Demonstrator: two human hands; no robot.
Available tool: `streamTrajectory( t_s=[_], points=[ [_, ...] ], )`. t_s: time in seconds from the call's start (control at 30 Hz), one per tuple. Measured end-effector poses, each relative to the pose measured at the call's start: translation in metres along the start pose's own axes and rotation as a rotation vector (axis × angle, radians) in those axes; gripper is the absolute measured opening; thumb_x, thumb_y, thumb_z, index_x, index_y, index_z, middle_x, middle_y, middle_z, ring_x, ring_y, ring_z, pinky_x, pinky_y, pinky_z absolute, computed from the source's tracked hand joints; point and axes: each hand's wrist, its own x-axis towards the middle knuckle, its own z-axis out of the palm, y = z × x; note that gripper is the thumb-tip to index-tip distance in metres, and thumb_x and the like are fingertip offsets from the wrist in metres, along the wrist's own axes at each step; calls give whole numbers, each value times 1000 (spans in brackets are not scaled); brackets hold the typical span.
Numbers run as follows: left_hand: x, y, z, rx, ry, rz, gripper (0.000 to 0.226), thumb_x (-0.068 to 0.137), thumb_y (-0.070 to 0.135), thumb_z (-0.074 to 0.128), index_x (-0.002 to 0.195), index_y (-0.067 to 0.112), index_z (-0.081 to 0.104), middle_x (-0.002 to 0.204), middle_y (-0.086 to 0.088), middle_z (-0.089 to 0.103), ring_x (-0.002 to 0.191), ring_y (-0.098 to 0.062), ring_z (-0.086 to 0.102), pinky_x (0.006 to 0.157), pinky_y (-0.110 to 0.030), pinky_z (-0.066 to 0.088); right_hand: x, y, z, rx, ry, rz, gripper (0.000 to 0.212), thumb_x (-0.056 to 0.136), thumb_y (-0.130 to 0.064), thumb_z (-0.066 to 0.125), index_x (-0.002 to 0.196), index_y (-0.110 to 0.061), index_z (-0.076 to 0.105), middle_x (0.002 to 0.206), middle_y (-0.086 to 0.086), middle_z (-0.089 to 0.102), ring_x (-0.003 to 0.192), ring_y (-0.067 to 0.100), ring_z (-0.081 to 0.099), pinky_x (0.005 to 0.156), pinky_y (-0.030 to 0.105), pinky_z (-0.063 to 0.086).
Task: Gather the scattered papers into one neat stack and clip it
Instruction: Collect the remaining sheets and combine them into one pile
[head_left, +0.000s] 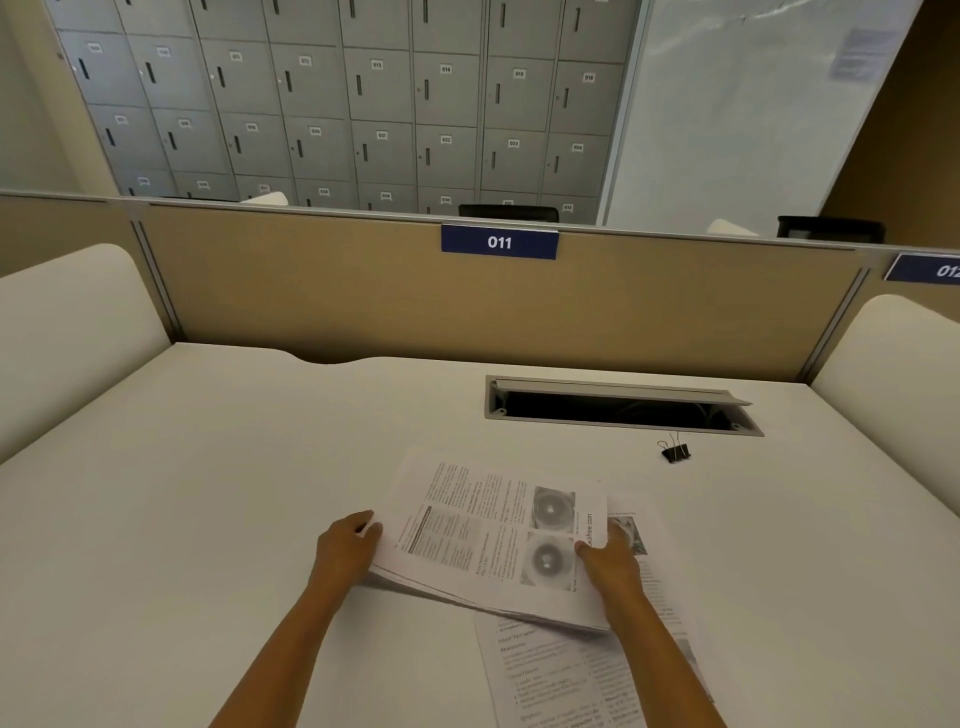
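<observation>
White desk (208, 467), left hand (345, 545) and right hand (610, 561) gripping paper stack (483, 535), binder clip (675, 451) apart.

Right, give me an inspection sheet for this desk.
Surface: white desk, mostly bare.
Job's things: gathered papers held askew; loose sheet underneath; binder clip apart, unused.
Clutter: nothing seen.
Grippers: left hand grips the papers' left edge; right hand grips the right edge.
Cables: faint loops in the open cable tray.
Surroundings: tan partition tagged 011; grey lockers behind.
</observation>
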Motion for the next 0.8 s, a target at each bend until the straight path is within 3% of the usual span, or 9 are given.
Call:
streamTrajectory(
  t_s=[0.1,0.23,0.4,0.57,0.73,0.8],
  points=[
    [3,7,-3,31,44,-5,38,97,25,39,118,-1,58,123,-17,59,101,-26,53,92,-31,38,5,2,-2,-2,-31,27,42,93,-10,48,134,-13,43,130,13,56,103,26,53,84,32,42],
    [13,13,-1,73,-5,-23,41,95,29,45,123,2,54,130,-15,55,118,-30,52,101,-34,36,6,3,-2,19,-20,50,41,91,-9,52,131,-10,44,125,14,58,98,26,54,78,31,42],
    [14,14,-3,-46,-71,-48,43,86,16,62,125,2,52,127,-15,57,110,-30,56,94,-36,43,9,1,-15,111,-62,72,37,84,0,62,120,-5,58,118,16,63,99,31,60,89,44,51],
    [7,27,-10,-380,-14,126,39,83,14,65,120,10,53,116,-11,63,95,-24,60,81,-34,51,-2,-20,-30,287,46,-150,37,82,-10,68,118,-12,58,106,6,66,96,27,63,89,45,52],
    [-6,55,-14,-529,12,340,29,86,14,61,113,19,49,99,4,63,87,-17,61,72,-26,51,-11,-42,-36,388,52,-358,23,83,-15,68,95,-32,56,95,-9,65,87,12,62,75,34,53],
    [-8,55,-14,-564,-16,352,31,85,11,61,113,21,51,97,9,63,86,-11,61,71,-23,51,-11,-39,-38,365,13,-349,24,80,-15,70,99,-25,58,94,-4,66,86,14,62,71,34,54]
  ],
)
